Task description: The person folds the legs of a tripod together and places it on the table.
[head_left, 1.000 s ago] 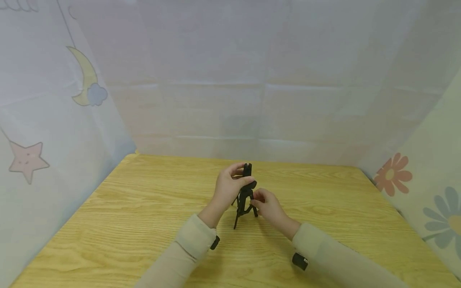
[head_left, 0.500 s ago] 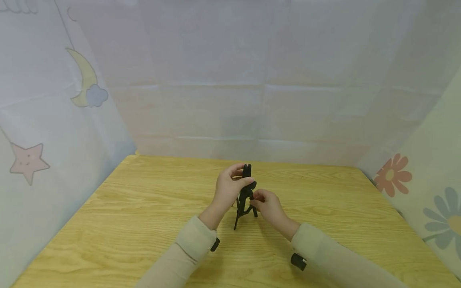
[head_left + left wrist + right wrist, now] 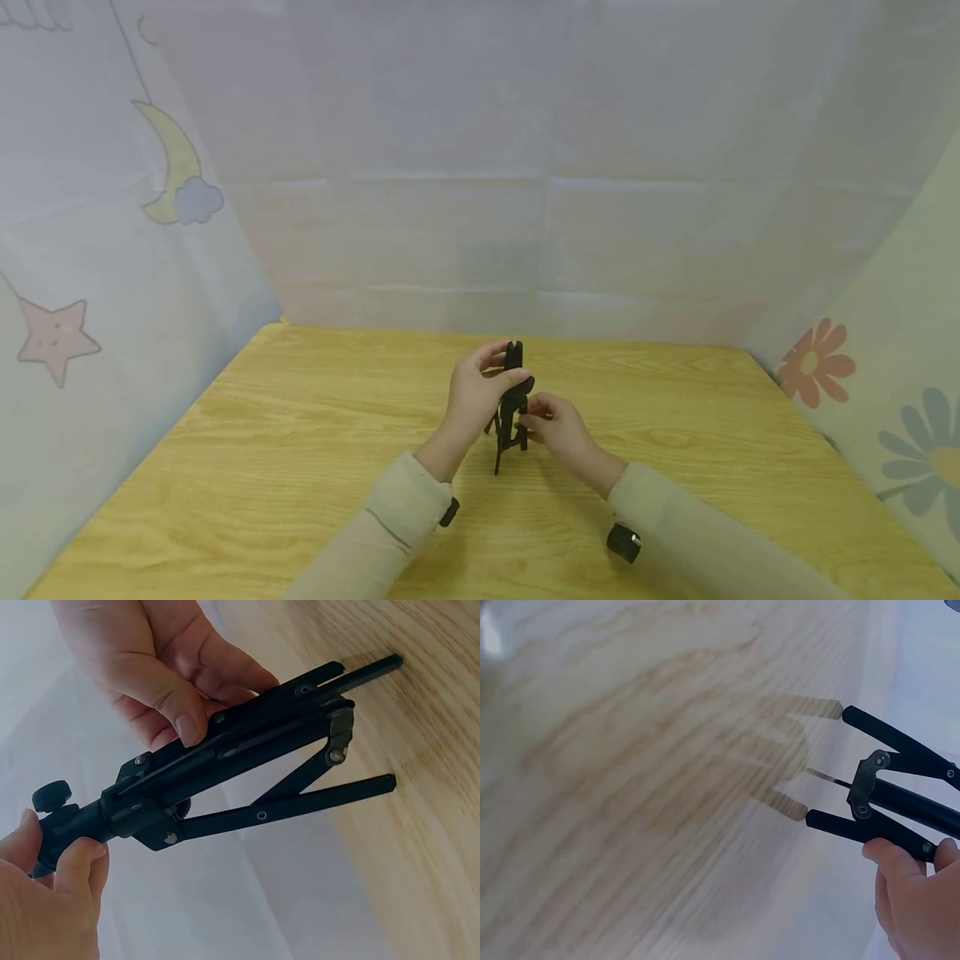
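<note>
A small black tripod (image 3: 512, 412) stands upright in the middle of the head view, its legs drawn partly in. My left hand (image 3: 472, 392) grips its upper part, fingers behind and thumb in front. In the left wrist view those fingers hold the neck just under a ribbed knob (image 3: 52, 796). My right hand (image 3: 558, 429) pinches one of the legs from the right, thumb laid along it. One leg (image 3: 322, 799) still angles out from the centre column, joined by a hinged brace (image 3: 296, 774). The right wrist view shows the leg tips close to the tabletop.
The wood-grain table (image 3: 300, 467) spreads around both arms. A pale cloth backdrop (image 3: 450, 242) rises behind it, with a moon print (image 3: 174, 158) at left and a flower print (image 3: 817, 364) at right. Small black devices (image 3: 624, 542) sit on both cuffs.
The tripod's legs have drawn closer together, the right one swinging inward with my right hand's fingers on it. My left hand has stayed nearly still at the top.
</note>
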Demonstrator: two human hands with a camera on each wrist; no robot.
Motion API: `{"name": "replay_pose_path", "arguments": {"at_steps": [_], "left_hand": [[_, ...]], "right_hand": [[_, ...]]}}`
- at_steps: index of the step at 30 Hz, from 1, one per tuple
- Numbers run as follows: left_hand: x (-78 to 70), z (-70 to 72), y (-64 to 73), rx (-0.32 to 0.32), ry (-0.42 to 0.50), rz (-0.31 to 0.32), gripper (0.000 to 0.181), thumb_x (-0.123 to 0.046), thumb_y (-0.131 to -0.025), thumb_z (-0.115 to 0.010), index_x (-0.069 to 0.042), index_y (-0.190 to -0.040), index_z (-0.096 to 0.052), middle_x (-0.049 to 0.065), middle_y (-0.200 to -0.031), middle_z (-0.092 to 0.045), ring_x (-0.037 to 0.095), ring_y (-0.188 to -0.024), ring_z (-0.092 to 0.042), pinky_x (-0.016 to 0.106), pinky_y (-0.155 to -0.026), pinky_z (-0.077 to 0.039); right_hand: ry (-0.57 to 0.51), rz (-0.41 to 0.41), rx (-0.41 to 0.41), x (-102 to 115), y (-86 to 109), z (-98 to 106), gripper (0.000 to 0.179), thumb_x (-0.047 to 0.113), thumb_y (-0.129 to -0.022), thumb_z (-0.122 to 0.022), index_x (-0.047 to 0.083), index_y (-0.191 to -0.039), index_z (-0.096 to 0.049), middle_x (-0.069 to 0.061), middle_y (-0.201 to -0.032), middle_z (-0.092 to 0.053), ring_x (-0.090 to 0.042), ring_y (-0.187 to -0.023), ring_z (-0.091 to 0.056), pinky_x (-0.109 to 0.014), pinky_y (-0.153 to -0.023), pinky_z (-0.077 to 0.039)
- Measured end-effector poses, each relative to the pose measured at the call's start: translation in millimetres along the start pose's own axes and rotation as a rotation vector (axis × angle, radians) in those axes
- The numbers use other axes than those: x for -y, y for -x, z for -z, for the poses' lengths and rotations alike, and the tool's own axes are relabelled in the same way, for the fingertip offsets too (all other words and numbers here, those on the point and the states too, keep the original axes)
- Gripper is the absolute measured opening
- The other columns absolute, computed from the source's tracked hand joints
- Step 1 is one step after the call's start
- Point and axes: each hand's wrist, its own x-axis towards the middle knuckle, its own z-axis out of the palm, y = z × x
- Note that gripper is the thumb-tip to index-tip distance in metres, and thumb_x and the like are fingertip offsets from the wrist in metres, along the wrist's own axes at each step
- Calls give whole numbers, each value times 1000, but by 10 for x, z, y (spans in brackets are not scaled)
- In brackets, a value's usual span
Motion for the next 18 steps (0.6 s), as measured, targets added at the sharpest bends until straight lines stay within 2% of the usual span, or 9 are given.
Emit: {"name": "replay_pose_path", "arguments": {"at_steps": [2, 6, 9, 13, 18], "left_hand": [[-5, 10, 16, 15, -13, -12, 44, -4, -88, -71, 1, -130, -58, 20, -115, -62, 35, -104, -65, 38, -82, -55], [10, 87, 39, 75, -65, -32, 45, -7, -91, -69, 0, -134, -55, 19, -119, -61, 34, -107, -63, 38, -85, -54], [58, 203, 52, 133, -117, -35, 47, -11, -93, -68, -5, -137, -54, 16, -121, -61, 32, -110, -62, 40, -89, -52], [158, 359, 68, 178, -188, -42, 45, -10, -94, -65, -4, -137, -53, 16, -121, -62, 32, -113, -59, 43, -94, -49], [337, 471, 79, 218, -357, -37, 41, -2, -95, -59, 2, -136, -52, 21, -122, -61, 37, -113, -58, 45, -93, -49]], "right_hand": [[4, 21, 10, -2, 3, 7, 4, -7, -94, -57, -9, -91, -57, -11, -89, -57, -24, -89, -62, -44, -84, -54], [80, 57, 4, -29, -12, 13, 6, -4, -93, -60, -9, -95, -61, -9, -90, -61, -19, -86, -60, -37, -79, -53], [124, 63, -2, -47, -13, 20, 10, 0, -93, -62, -7, -99, -64, -7, -91, -64, -17, -85, -58, -35, -74, -49], [146, 42, -7, -46, 10, 52, 13, 4, -94, -63, -5, -102, -66, -7, -94, -66, -19, -89, -61, -36, -74, -50], [171, 9, -13, -46, 28, 91, 13, 1, -94, -61, -4, -104, -67, -7, -93, -67, -18, -84, -61, -33, -67, -50]]}}
